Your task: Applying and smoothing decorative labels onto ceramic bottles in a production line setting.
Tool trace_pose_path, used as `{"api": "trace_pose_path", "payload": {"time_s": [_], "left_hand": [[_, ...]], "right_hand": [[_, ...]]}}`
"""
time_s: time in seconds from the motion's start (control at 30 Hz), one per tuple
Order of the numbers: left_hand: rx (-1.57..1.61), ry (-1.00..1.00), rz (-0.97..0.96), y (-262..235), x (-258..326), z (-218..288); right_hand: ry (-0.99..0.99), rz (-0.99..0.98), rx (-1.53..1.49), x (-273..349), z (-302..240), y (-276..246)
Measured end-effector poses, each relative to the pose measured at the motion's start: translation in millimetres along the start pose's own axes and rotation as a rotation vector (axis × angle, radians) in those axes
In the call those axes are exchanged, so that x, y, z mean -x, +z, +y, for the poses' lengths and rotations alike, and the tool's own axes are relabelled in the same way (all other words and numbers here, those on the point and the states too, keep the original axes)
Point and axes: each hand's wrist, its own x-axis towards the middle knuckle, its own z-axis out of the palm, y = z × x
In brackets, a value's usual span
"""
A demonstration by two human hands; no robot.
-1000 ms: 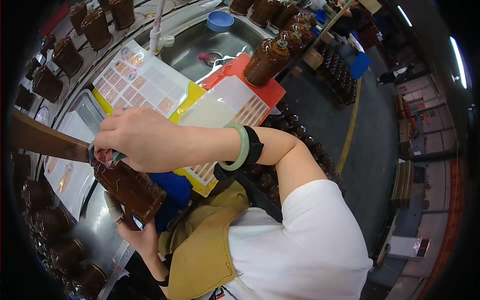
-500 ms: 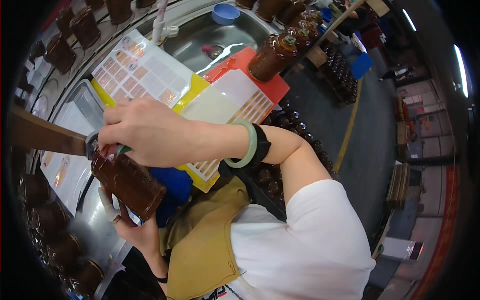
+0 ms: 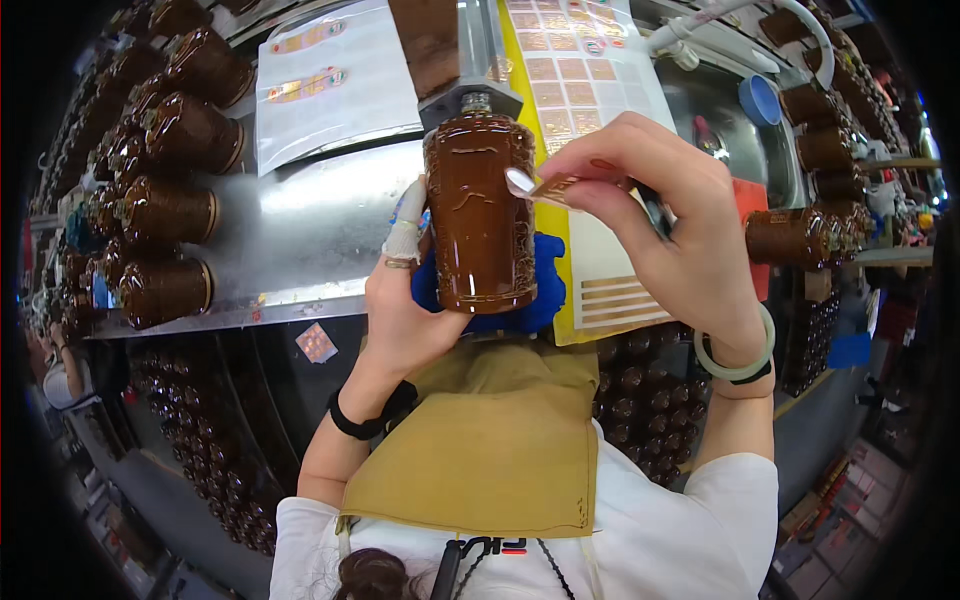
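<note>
A glossy brown bottle [image 3: 478,225] lies in front of me, its neck against a dark notched support [image 3: 465,105]. My left hand [image 3: 408,320] grips it along the left side and base; one finger wears a whitish wrap. Just right of the bottle, my right hand [image 3: 670,210] pinches a small shiny label [image 3: 555,188], one edge curled up silver close to the glass. A slim dark-and-pale item [image 3: 655,212] sits within the right palm; its kind is unclear. Beneath the bottle is a bunched blue cloth [image 3: 548,285]. Beyond the right hand is a printed label sheet [image 3: 570,70] on a yellow board [image 3: 563,315].
Several brown bottles [image 3: 168,210] stand along the metal worktop [image 3: 290,225] at left. A white sheet with oval labels [image 3: 335,85] lies behind. At right are a steel sink [image 3: 715,90] with a blue bowl [image 3: 760,100] and more bottles [image 3: 790,238]. A label scrap [image 3: 316,343] shows below the worktop's edge.
My view has turned, so the bottle now appears upright in front. My right hand has come away from the bottle's neck to its right side, where the pinched label now shows.
</note>
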Motion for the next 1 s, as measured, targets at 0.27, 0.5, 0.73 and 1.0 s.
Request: {"api": "trace_pose_path", "payload": {"time_s": [0.27,0.5,0.73,1.0], "left_hand": [[-0.099,-0.034,-0.096,-15,-2,1],[0.415,-0.217,-0.016,-9,-12,18],[0.427,-0.384,-0.039,-2,-20,20],[0.437,-0.362,-0.057,-1,-19,18]], "right_hand": [[0.029,-0.201,-0.211,-17,-23,3],[-0.052,-0.169,0.028,-30,25,40],[0.085,-0.064,0.01,-29,33,47],[0.15,0.089,-0.115,-25,38,61]]}}
